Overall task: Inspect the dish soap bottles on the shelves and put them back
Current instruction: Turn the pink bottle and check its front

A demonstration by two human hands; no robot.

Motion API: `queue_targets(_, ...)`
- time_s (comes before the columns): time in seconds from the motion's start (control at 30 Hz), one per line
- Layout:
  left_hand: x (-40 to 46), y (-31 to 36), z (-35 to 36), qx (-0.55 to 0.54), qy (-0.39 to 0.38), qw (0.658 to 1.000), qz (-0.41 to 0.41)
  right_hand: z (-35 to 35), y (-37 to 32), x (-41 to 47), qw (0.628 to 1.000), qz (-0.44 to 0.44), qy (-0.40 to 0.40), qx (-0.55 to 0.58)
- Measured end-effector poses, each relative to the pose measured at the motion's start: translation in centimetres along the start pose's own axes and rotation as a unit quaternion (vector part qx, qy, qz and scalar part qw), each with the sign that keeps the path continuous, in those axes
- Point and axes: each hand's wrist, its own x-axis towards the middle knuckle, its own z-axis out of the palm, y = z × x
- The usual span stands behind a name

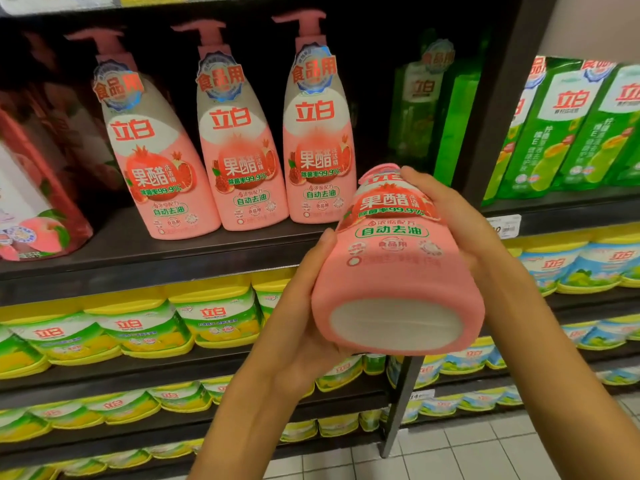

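- The fingers (420, 183) of the right hand (460, 223) curl over the top part of a pink plastic dish soap bottle with a white bottom (394, 265), clamped on it.
- The left hand (298, 306) holds the bottle's lower left side; its thumb (323, 244) lies flat along the pink side, and its other fingers are hidden behind the bottle.
- The bottle is tipped over in the air, just in front of the dark shelf (173, 254), near the shelf's right end. Its white bottom faces the camera.
- Three pink pump bottles (242, 150) just like it stand upright in a row along the front edge of that shelf.
- Green bottles (436, 109) stand at the back right of the shelf.
- Yellow and green soap tubs (138, 327) fill the lower shelves.
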Motion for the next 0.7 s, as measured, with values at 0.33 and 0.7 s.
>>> queue_targets(0.33,0.4,-0.2,-0.2,0.039,0.015,0.999,-0.023,-0.6,0.0,-0.3,1.0,-0.021,0.001,-0.014)
queue_targets(0.7,1.0,-0.5,-1.4,0.254,0.027,0.965,0.054,-1.2,0.4,-1.7,0.979,-0.174,-0.072,-0.08)
